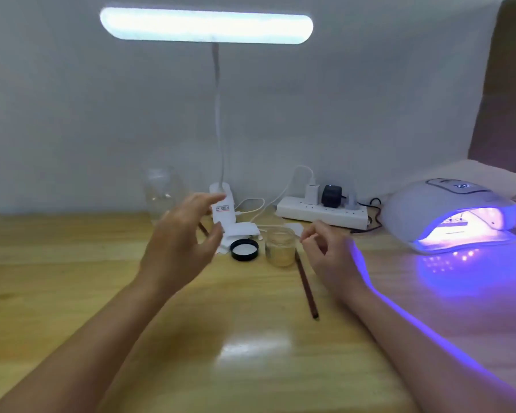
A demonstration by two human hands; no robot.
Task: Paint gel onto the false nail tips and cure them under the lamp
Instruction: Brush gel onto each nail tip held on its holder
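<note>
Tips (456,225) sitting inside lit lamp (447,216), curing. Left hand (179,245) hovering, fingers wide, holding nothing. Right hand (328,254) loosely curled, apparently empty. Brush (306,289) parked on worktop (102,263) beside open jar (280,247), within reach.

One head-worn wide-angle view only, looking forward and down across the worktop (251,353) toward the wall. Both forearms entered from the bottom edge, close to the lens. Curing lamp (450,213) sat at right edge.

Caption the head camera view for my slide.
Bare hands hover over open glass gel jar beside glowing white curing lamp.
</note>
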